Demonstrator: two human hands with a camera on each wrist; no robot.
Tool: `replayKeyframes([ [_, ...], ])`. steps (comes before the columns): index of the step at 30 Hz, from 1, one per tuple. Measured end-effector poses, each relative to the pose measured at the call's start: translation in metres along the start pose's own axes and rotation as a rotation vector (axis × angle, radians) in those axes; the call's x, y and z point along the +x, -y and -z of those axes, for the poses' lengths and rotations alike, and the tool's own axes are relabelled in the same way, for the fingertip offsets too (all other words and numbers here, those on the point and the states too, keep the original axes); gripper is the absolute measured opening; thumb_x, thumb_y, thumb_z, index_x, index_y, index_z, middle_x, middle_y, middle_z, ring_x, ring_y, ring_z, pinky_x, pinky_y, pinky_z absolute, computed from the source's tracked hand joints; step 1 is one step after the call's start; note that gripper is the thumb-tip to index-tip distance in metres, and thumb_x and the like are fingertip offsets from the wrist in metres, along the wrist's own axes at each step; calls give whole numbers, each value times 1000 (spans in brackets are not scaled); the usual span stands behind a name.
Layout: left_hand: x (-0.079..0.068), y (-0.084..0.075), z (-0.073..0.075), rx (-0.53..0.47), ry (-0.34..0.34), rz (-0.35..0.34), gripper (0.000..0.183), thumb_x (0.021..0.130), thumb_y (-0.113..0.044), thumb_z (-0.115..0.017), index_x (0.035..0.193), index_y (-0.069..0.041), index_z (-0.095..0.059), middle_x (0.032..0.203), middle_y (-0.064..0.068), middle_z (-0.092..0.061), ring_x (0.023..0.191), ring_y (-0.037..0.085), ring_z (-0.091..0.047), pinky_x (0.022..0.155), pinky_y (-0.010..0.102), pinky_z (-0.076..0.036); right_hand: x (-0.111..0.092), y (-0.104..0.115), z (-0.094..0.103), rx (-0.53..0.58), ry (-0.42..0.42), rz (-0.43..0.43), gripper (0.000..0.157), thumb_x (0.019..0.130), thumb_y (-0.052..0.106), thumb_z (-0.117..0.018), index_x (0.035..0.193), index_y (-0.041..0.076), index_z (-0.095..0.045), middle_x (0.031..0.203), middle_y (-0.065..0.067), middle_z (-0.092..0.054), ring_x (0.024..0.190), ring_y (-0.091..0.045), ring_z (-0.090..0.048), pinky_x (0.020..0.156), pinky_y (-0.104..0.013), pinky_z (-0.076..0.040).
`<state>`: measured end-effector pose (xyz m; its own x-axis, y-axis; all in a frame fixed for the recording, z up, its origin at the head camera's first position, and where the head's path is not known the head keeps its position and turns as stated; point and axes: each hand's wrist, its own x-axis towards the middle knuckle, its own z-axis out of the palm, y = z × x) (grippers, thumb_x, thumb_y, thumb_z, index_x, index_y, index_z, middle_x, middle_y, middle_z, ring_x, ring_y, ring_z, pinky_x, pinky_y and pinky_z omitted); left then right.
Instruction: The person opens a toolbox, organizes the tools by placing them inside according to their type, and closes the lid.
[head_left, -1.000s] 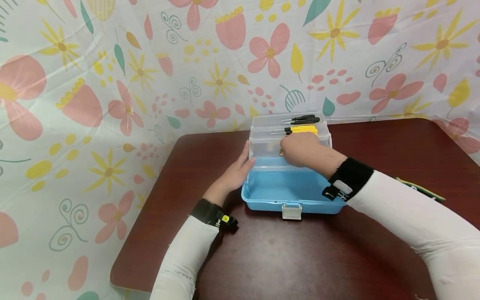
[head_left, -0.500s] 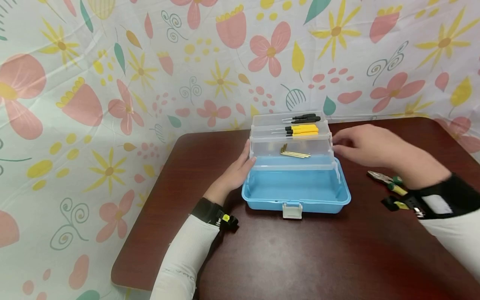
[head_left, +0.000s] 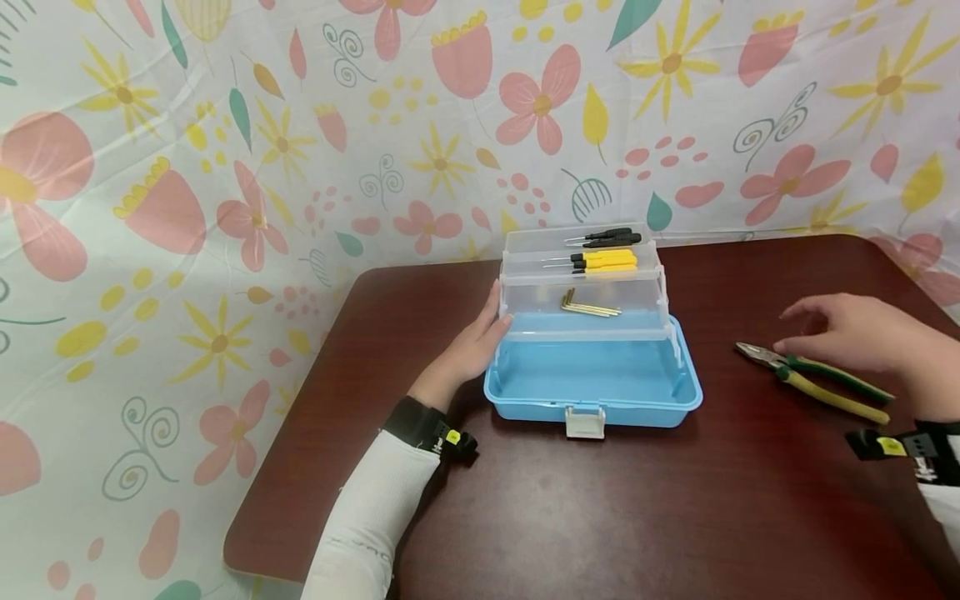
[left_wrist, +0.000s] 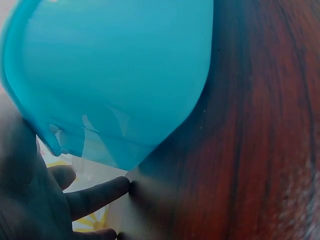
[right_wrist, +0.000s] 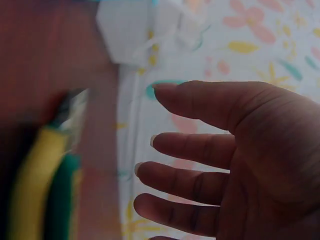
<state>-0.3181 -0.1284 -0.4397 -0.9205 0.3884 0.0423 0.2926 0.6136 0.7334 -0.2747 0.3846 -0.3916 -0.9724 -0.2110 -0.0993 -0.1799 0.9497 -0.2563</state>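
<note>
A blue toolbox (head_left: 622,413) with clear tiered trays stands unfolded in the head view. My left hand (head_left: 470,343) rests against its left side with fingers extended; the left wrist view shows them beside the box's blue wall (left_wrist: 115,65). To the right of the box, pliers (head_left: 828,394) with green and yellow handles lie on the table. My right hand (head_left: 862,335) hovers just over them, fingers spread and loosely bent, holding nothing. In the right wrist view the pliers (right_wrist: 32,180) appear blurred, left of the parted thumb and fingers.
Brass hex keys (head_left: 592,309) lie in the lowest tray. Yellow screwdrivers (head_left: 611,260) sit in the middle tray and black screwdrivers (head_left: 613,240) in the top one. A floral cloth (head_left: 300,108) hangs behind the dark wooden table (head_left: 555,517).
My right hand has left the trays, passed the box's right side and come over the pliers. The hex keys, hidden at first behind that hand, now show in the tray. My left hand stays put.
</note>
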Motion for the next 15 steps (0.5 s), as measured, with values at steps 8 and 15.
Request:
replayKeyframes([
  [8, 1, -1, 0, 2, 1, -7, 65, 109, -58, -28, 155, -53, 17, 171, -23, 10, 162, 19, -8, 128, 58, -16, -15, -28, -30, 70, 30, -44, 95, 81, 57, -82, 131, -19, -52, 126, -48, -54, 110, -64, -53, 80, -67, -49],
  [15, 0, -1, -1, -1, -9, -1, 66, 110, -52, -30, 158, -50, 16, 174, -17, 7, 162, 21, -10, 128, 59, -17, -22, -38, -42, 101, 34, -58, 97, 79, 58, -83, 130, -20, -53, 125, -47, -55, 109, -63, -54, 79, -64, -49],
])
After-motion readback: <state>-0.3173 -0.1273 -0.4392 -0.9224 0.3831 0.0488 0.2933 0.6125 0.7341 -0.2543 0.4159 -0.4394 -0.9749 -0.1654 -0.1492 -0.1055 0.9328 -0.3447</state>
